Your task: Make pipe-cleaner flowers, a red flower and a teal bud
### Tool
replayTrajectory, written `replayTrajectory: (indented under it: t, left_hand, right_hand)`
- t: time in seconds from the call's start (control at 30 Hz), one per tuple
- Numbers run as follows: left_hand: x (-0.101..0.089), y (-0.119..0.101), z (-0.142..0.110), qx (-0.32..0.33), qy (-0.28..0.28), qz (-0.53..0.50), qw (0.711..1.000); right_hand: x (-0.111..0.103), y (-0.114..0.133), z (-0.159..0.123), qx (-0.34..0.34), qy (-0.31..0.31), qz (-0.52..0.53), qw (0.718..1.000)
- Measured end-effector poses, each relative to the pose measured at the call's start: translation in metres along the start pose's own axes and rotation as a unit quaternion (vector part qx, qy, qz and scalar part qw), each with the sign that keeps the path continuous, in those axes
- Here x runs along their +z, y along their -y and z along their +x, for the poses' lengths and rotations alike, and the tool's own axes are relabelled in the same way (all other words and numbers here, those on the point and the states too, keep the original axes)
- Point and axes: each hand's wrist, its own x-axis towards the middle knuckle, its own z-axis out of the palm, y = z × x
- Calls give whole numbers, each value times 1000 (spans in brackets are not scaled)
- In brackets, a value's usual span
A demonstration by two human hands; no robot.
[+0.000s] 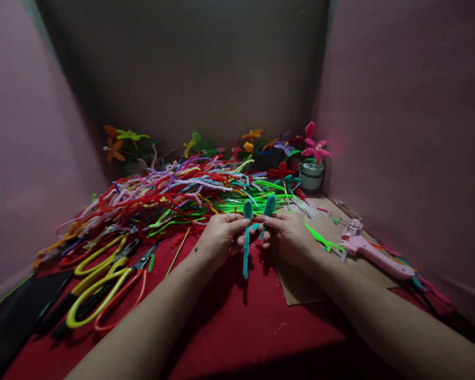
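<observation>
Table (237, 327): covered in red cloth and boxed in by pink walls, so the materials stayed within arm's reach.
Pipe cleaner heap (174, 192): a loose tangle of many colours lay across the far half of the table, spread so single stems could be picked out.
Cardboard sheet (309, 285): lay flat under the right forearm, likely as a guard for the cloth beneath the pink glue gun (374, 254) resting on it.
Scissors (103, 287): several pairs sat together at the left, handles toward the person.
Finished flowers (314, 148): stood along the back wall, out of the working area.
Left hand (217, 237): its grip pinched one looped end of the teal pipe cleaner (246, 237).
Right hand (287, 235): its grip pinched the other loop, the piece being held up between both hands above the table, its tail hanging down.
</observation>
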Motion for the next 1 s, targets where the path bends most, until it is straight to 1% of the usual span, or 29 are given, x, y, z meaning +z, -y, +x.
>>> replayTrajectory:
  t: [0.1, 0.17, 0.27, 0.37, 0.43, 0.47, 0.53, 0.6, 0.63, 0.67, 0.73, 0.87, 0.93, 1.0]
  left_hand:
    - [2, -2, -2, -7, -8, 15, 1000]
    - [3, -3, -2, -8, -13, 13, 1000]
    - [3, -4, -3, -7, -25, -4, 1000]
    - [4, -5, -3, -7, -40, -20, 999]
    - [5, -6, -4, 0, -49, -26, 998]
    - [6, -6, -4, 1, -54, -25, 998]
    - [6, -5, -4, 4, -56, -18, 998]
    - [6, -5, -3, 11, -55, -8, 998]
    - [6, -4, -3, 19, -54, -3, 998]
    - [6, -3, -2, 28, -55, 3, 998]
    - [5, -1, -1, 42, -59, 16, 997]
    - [2, 5, 4, 58, -72, 46, 995]
    - [1, 7, 6, 65, -80, 52, 993]
    - [0, 8, 7, 75, -86, 56, 992]
  right_hand:
    - [-1, 1, 0, -7, 3, -17, 1000]
    - [0, 3, 1, -19, -23, -47, 998]
    - [-2, 5, 4, -45, -73, -133, 987]
    - [-8, 4, 10, -80, -93, -235, 964]
    - [-14, 3, 16, -110, -120, -315, 935]
    - [-17, 3, 19, -123, -138, -365, 912]
    - [-22, 3, 23, -137, -169, -473, 854]
    - [-25, 4, 26, -137, -178, -564, 795]
    - [-26, 5, 26, -136, -177, -594, 773]
    - [-26, 6, 27, -135, -174, -615, 757]
    - [-26, 7, 26, -136, -170, -637, 740]
    - [-21, 13, 16, -150, -180, -654, 719]
    - [-21, 20, 5, -169, -194, -652, 713]
    - [-26, 30, -13, -208, -216, -643, 705]
